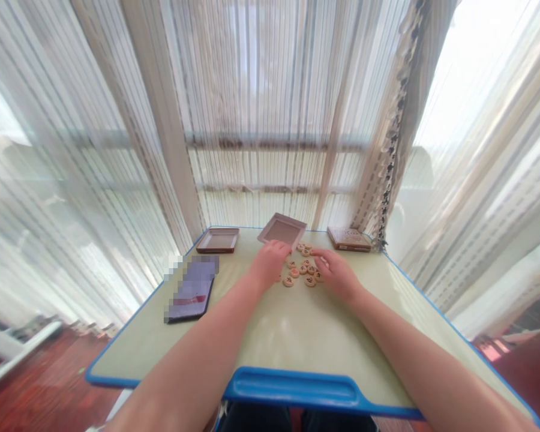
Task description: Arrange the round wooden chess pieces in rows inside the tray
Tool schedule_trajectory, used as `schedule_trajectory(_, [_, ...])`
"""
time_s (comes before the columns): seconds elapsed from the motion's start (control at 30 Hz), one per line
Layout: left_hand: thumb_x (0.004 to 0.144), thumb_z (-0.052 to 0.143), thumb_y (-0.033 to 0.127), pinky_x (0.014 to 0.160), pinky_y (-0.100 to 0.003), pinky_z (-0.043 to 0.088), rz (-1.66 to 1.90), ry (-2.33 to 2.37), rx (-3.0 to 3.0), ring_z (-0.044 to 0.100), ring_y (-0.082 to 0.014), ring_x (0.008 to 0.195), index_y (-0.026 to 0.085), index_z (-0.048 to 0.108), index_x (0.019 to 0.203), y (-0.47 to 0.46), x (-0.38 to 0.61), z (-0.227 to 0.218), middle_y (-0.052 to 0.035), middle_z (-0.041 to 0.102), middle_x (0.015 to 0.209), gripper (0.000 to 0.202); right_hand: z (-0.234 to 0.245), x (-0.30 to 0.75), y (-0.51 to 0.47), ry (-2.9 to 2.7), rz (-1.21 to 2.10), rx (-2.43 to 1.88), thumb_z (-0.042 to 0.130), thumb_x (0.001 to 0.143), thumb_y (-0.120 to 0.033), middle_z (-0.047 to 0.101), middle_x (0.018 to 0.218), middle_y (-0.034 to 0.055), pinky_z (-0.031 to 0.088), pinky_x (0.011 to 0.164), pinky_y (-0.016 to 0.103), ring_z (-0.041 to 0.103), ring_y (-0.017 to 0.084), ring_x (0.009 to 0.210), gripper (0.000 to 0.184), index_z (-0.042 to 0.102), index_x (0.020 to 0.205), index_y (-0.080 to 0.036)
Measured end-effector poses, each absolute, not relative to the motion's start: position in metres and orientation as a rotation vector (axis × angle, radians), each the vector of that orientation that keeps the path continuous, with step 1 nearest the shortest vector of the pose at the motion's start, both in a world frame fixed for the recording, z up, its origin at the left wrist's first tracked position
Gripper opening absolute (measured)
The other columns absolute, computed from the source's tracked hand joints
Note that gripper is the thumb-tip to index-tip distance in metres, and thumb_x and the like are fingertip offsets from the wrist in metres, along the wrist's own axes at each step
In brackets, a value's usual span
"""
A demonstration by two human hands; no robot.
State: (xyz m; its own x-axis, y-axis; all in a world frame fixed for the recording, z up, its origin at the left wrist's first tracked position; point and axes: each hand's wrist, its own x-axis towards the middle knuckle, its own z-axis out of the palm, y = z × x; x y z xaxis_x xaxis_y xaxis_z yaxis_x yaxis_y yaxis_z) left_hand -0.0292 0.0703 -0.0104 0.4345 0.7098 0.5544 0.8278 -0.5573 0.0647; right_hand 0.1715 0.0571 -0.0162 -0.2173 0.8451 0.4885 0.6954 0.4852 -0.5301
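Round wooden Chinese chess pieces (302, 269) lie loose in a group between my two hands, marked with dark or red characters. My left hand (273, 261) is on the left of the group, at the near edge of an open box tray (283, 231). Its fingers curl downward and the tips are hidden, so what they hold, if anything, does not show. My right hand (337, 273) rests on the right of the pieces. Its thumb and fingers are apart, with the fingertips beside the pieces at the back and right.
A shallow box part (218, 240) lies at the back left, and a closed-looking printed box (348, 238) at the back right. A tablet (191, 291), partly pixelated, lies on the left. The table has a blue rim with a moulded trough (292, 387) in front. Striped curtains hang behind.
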Motion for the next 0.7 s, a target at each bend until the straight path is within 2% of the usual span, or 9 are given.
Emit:
schedule_trajectory(0.07, [0.081, 0.045, 0.009, 0.092, -0.033, 0.041, -0.83, -1.156, -2.577, 0.052, -0.0199, 0.102, 0.017, 0.062, 0.089, 0.069, -0.028, -0.01, -0.0055, 0.064, 0.096, 0.021, -0.014, 0.177, 0.062, -1.664, 0.427, -1.343, 0.04, 0.084, -0.038, 0.064, 0.101, 0.0067, 0.043, 0.087, 0.037, 0.057, 0.021, 0.095, 0.032, 0.06, 0.101, -0.02])
schedule_trajectory(0.2, [0.08, 0.046, 0.007, 0.095, -0.036, 0.042, -0.911, -0.959, -2.717, 0.051, -0.0204, 0.109, 0.019, 0.062, 0.091, 0.063, -0.026, -0.006, -0.004, 0.065, 0.104, 0.023, -0.004, 0.193, 0.071, -1.096, 0.808, -1.236, 0.049, 0.076, -0.044, 0.061, 0.105, 0.0063, 0.05, 0.072, 0.03, 0.059, 0.02, 0.091, 0.035, 0.058, 0.101, -0.021])
schedule_trajectory(0.33, [0.081, 0.044, 0.006, 0.097, -0.038, 0.041, -0.939, -0.839, -2.787, 0.046, -0.0205, 0.117, 0.019, 0.062, 0.094, 0.053, -0.021, 0.004, -0.0057, 0.059, 0.118, 0.026, 0.011, 0.21, 0.074, -0.954, 1.076, -1.168, 0.056, 0.072, -0.038, 0.062, 0.092, 0.0037, 0.05, 0.063, 0.025, 0.059, 0.016, 0.079, 0.026, 0.06, 0.09, -0.02])
schedule_trajectory(0.47, [0.077, 0.048, 0.005, 0.096, -0.037, 0.042, -0.799, -0.848, -2.923, 0.053, -0.0204, 0.11, 0.02, 0.066, 0.08, 0.041, -0.016, 0.013, -0.006, 0.06, 0.117, 0.023, 0.018, 0.218, 0.072, -1.014, 1.495, -0.983, 0.048, 0.077, -0.044, 0.062, 0.078, 0.0046, 0.047, 0.053, 0.024, 0.058, 0.014, 0.065, 0.036, 0.057, 0.099, -0.018])
schedule_trajectory(0.53, [0.075, 0.05, 0.005, 0.093, -0.035, 0.044, -0.706, -0.877, -3.013, 0.057, -0.0199, 0.103, 0.02, 0.067, 0.072, 0.037, -0.015, 0.015, -0.0051, 0.064, 0.111, 0.023, 0.017, 0.219, 0.07, -1.124, 1.482, -1.028, 0.056, 0.073, -0.037, 0.061, 0.073, 0.0035, 0.044, 0.049, 0.022, 0.056, 0.012, 0.058, 0.035, 0.057, 0.102, -0.017])
schedule_trajectory(0.6, [0.074, 0.052, 0.007, 0.092, -0.035, 0.044, -0.674, -0.904, -3.101, 0.058, -0.0203, 0.103, 0.021, 0.068, 0.072, 0.035, -0.015, 0.017, -0.0049, 0.064, 0.111, 0.021, 0.015, 0.218, 0.069, -1.243, 1.387, -1.159, 0.061, 0.067, -0.025, 0.06, 0.068, 0.0011, 0.041, 0.047, 0.02, 0.053, 0.01, 0.053, 0.038, 0.057, 0.104, -0.018])
schedule_trajectory(0.63, [0.074, 0.053, 0.009, 0.093, -0.035, 0.044, -0.721, -0.93, -3.126, 0.056, -0.0207, 0.106, 0.022, 0.069, 0.079, 0.034, -0.016, 0.018, -0.0051, 0.061, 0.115, 0.021, 0.014, 0.217, 0.067, -1.31, 1.334, -1.229, 0.061, 0.066, -0.022, 0.06, 0.067, 0.0003, 0.04, 0.046, 0.02, 0.052, 0.01, 0.052, 0.038, 0.057, 0.104, -0.018])
schedule_trajectory(0.7, [0.075, 0.054, 0.013, 0.095, -0.035, 0.043, -0.986, -1.008, -3.085, 0.048, -0.0215, 0.116, 0.024, 0.062, 0.105, 0.035, -0.017, 0.018, -0.0058, 0.049, 0.131, 0.034, 0.015, 0.215, 0.064, -1.447, 1.239, -1.352, 0.058, 0.065, -0.02, 0.06, 0.067, 0.0004, 0.039, 0.046, 0.02, 0.053, 0.01, 0.054, 0.033, 0.06, 0.098, -0.018])
